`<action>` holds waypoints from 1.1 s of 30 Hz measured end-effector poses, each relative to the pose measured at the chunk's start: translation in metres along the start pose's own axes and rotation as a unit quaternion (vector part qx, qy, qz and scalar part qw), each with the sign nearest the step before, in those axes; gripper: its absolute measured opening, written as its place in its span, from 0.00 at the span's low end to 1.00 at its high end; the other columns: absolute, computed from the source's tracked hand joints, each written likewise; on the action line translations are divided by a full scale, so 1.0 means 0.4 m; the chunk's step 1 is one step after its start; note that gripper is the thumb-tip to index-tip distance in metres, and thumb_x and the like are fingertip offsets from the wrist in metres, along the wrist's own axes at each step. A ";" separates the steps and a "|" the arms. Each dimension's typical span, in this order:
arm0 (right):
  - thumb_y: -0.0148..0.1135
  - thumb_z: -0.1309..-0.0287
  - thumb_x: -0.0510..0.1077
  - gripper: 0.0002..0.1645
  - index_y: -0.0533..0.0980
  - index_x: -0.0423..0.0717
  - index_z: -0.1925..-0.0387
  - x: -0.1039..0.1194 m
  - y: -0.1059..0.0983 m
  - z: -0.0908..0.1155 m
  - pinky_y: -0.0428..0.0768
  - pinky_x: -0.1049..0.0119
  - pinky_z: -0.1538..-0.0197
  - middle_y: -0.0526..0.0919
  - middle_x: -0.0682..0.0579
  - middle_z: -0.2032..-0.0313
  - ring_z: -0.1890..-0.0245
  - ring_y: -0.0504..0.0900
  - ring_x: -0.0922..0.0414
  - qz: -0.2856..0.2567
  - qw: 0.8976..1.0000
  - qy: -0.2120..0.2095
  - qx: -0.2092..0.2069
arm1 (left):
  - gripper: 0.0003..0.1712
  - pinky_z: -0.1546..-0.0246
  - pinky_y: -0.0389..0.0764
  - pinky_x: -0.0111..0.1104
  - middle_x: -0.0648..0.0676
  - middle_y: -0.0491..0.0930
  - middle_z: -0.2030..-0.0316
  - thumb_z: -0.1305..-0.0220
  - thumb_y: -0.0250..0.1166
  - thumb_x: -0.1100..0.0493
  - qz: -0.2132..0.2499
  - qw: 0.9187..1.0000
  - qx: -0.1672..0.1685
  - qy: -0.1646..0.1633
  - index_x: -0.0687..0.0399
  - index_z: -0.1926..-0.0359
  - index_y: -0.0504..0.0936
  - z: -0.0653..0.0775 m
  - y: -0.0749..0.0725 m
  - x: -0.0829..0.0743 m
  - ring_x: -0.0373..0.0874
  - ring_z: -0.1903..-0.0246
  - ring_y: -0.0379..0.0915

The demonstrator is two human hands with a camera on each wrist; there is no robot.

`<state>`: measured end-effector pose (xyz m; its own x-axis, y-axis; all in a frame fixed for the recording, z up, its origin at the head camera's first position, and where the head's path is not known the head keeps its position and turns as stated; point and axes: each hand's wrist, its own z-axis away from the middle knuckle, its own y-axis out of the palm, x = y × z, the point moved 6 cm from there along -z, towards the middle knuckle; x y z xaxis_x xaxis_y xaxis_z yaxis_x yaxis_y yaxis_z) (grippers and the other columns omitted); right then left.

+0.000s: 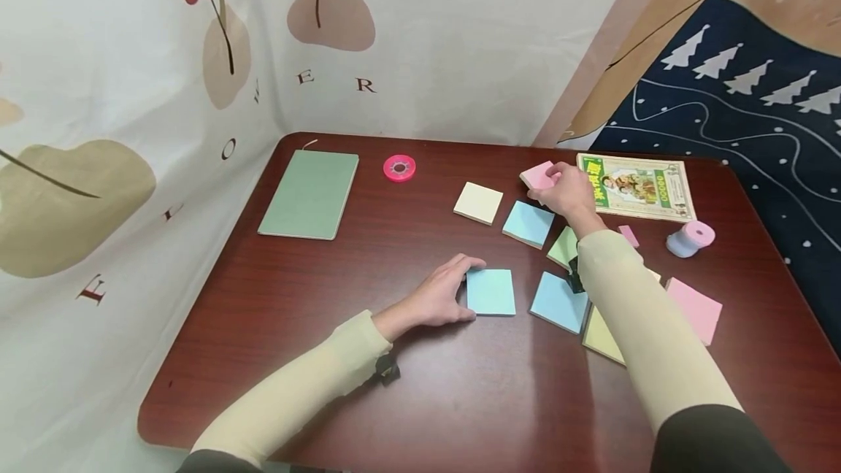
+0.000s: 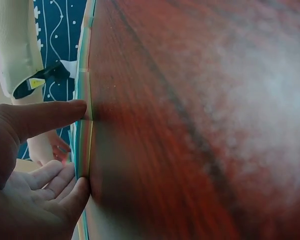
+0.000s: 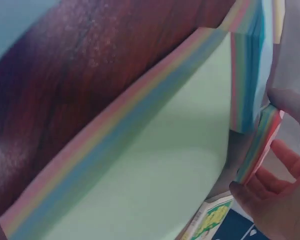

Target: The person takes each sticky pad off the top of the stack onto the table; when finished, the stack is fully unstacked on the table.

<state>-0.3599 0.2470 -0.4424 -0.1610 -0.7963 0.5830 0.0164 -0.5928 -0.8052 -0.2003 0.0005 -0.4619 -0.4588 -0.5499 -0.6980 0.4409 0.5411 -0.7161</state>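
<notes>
A light blue sticky note pad [image 1: 493, 293] lies on the table, my left hand [image 1: 443, 294] holding it by its left side with the thumb at the near corner and a finger at the far one. The left wrist view shows the layered coloured edge of this pad [image 2: 84, 145] between thumb and finger. Toward the back right, my right hand [image 1: 570, 192] pinches a pink sticky note pad [image 1: 535, 175]. Its striped side [image 3: 258, 145] shows between thumb and fingers in the right wrist view. A blue pad [image 1: 528, 225] sits just nearer than the pink one.
Cream [image 1: 478, 203], green [image 1: 563, 247], blue [image 1: 558, 303], yellow [image 1: 601, 338] and pink [image 1: 699, 309] pads lie around, some partly under the right forearm. An illustrated booklet [image 1: 640, 188] and a pink-topped spool [image 1: 690, 239] are at right; a green notebook [image 1: 309, 195] and pink tape roll [image 1: 399, 168] at back left.
</notes>
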 end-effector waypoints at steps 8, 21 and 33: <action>0.70 0.44 0.50 0.32 0.72 0.41 0.41 -0.013 0.018 0.000 0.68 0.43 0.42 0.71 0.36 0.46 0.45 0.64 0.40 0.015 0.999 0.005 0.044 | 0.46 0.45 0.73 0.32 0.53 0.71 0.43 0.57 0.80 0.63 0.000 1.000 0.002 -0.002 0.58 0.36 0.68 0.001 0.001 -0.001 0.43 0.47 0.70; 0.64 0.39 0.56 0.39 0.67 0.41 0.32 -0.016 0.017 0.008 0.67 0.41 0.40 0.67 0.34 0.39 0.42 0.62 0.40 0.022 0.996 0.000 0.083 | 0.46 0.42 0.71 0.35 0.53 0.71 0.43 0.57 0.80 0.63 -0.018 1.000 0.002 0.002 0.57 0.36 0.68 0.000 0.004 -0.002 0.43 0.45 0.69; 0.61 0.36 0.58 0.39 0.67 0.38 0.33 0.031 -0.006 0.070 0.57 0.36 0.34 0.57 0.31 0.30 0.31 0.55 0.35 0.054 0.989 -0.120 0.066 | 0.44 0.42 0.71 0.37 0.53 0.72 0.44 0.53 0.79 0.58 0.002 1.000 -0.001 0.006 0.56 0.36 0.68 0.006 0.005 0.001 0.43 0.46 0.69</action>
<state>-0.3343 0.2352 -0.4300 0.0874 -0.8521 0.5161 0.1530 -0.5004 -0.8522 -0.1977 -0.0005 -0.4637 -0.4664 -0.5393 -0.7012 0.4418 0.5447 -0.7128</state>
